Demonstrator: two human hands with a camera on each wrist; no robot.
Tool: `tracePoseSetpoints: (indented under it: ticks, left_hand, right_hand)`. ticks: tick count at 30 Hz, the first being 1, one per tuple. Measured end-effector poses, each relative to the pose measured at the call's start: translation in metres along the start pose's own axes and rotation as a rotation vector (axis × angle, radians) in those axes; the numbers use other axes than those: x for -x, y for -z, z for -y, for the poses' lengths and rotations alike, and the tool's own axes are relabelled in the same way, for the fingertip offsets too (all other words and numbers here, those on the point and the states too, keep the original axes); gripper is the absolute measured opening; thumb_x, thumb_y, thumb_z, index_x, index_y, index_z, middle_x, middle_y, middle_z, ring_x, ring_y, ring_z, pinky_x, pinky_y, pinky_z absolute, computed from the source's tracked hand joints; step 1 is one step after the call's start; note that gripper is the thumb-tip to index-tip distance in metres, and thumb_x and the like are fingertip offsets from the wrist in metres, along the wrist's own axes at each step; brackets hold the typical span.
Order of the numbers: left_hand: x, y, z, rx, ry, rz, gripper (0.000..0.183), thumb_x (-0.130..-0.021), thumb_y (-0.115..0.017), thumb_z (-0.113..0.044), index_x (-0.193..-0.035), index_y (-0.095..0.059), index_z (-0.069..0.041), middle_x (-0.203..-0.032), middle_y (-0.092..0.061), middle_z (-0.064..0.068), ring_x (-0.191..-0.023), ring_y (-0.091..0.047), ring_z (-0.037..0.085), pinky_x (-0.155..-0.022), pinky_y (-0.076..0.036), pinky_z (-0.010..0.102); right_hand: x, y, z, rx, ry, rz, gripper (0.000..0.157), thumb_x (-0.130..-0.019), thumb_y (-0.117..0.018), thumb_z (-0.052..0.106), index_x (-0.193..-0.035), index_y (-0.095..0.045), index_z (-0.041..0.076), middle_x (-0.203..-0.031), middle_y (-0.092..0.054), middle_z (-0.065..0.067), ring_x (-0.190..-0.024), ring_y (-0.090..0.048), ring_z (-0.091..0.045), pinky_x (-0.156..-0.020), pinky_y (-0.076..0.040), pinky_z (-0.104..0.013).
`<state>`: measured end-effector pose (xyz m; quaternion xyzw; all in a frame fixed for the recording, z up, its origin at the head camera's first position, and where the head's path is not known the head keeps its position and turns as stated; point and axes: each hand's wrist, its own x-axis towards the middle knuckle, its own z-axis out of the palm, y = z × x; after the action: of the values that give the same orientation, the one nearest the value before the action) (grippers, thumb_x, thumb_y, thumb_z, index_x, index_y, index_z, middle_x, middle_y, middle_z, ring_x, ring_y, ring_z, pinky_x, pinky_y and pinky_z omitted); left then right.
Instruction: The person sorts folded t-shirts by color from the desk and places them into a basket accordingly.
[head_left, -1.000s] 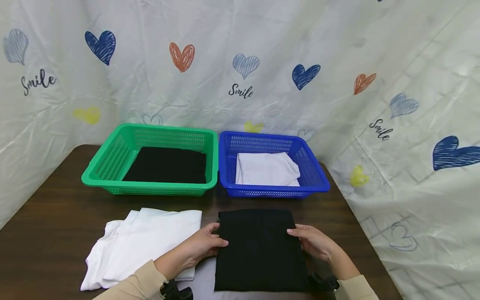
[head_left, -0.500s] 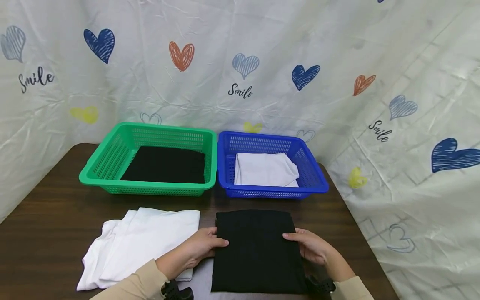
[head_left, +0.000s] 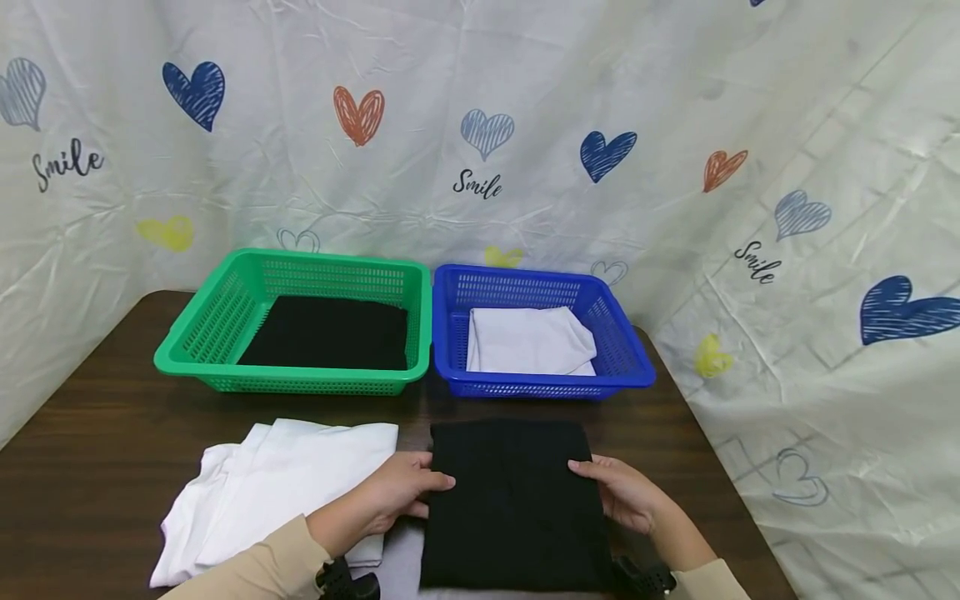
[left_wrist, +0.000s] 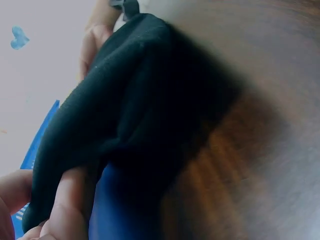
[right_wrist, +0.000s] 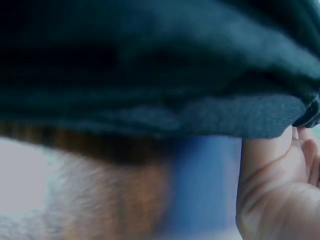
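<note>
A folded black cloth (head_left: 513, 500), seemingly a garment, is held between my two hands in front of the blue basket. My left hand (head_left: 401, 492) pinches its left edge, thumb on top and fingers beneath. On the opposite edge my right hand (head_left: 626, 492) grips it the same way. The left wrist view shows the black cloth (left_wrist: 115, 100) raised off the table and sagging in the middle. In the right wrist view the cloth (right_wrist: 150, 65) hides most of the fingers. A folded white cloth (head_left: 292, 492) lies on the table by my left forearm.
A green basket (head_left: 292, 379) with a folded black cloth (head_left: 330, 333) inside stands at the back left. Beside it a blue basket (head_left: 547, 383) holds a folded white cloth (head_left: 528, 340). Behind the dark wooden table (head_left: 82, 467) hangs a white curtain (head_left: 420, 67) printed with hearts.
The right hand's thumb has shifted slightly along the cloth's right edge. Otherwise both hands keep their hold, and the view has moved only a little.
</note>
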<state>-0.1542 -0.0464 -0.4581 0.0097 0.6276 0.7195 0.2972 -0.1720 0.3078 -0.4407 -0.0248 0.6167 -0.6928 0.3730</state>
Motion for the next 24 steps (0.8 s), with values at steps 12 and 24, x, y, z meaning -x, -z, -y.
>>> tracePoseSetpoints:
  ticks: [12,24]
  left_hand:
    - [0.022,0.017,-0.050,-0.069,-0.047,0.023,0.040,-0.091,-0.067,-0.012,-0.126,-0.061,0.008,-0.106,-0.076,0.015,-0.087,-0.075,0.019,-0.079,-0.062,0.041]
    - [0.053,0.039,-0.102,-0.135,-0.087,-0.016,0.041,-0.093,-0.068,-0.017,-0.126,-0.061,0.007,-0.105,-0.077,0.010,-0.089,-0.076,0.020,-0.085,-0.061,0.038]
  right_hand:
    - [0.008,-0.022,0.051,0.078,0.011,0.058,0.023,-0.108,-0.041,0.022,-0.117,-0.061,0.015,-0.107,-0.076,0.004,-0.095,-0.073,-0.010,-0.081,-0.061,-0.029]
    - [0.003,-0.051,0.111,0.124,0.025,0.083,0.024,-0.108,-0.040,0.022,-0.115,-0.062,0.015,-0.107,-0.076,0.003,-0.094,-0.074,-0.010,-0.080,-0.062,-0.028]
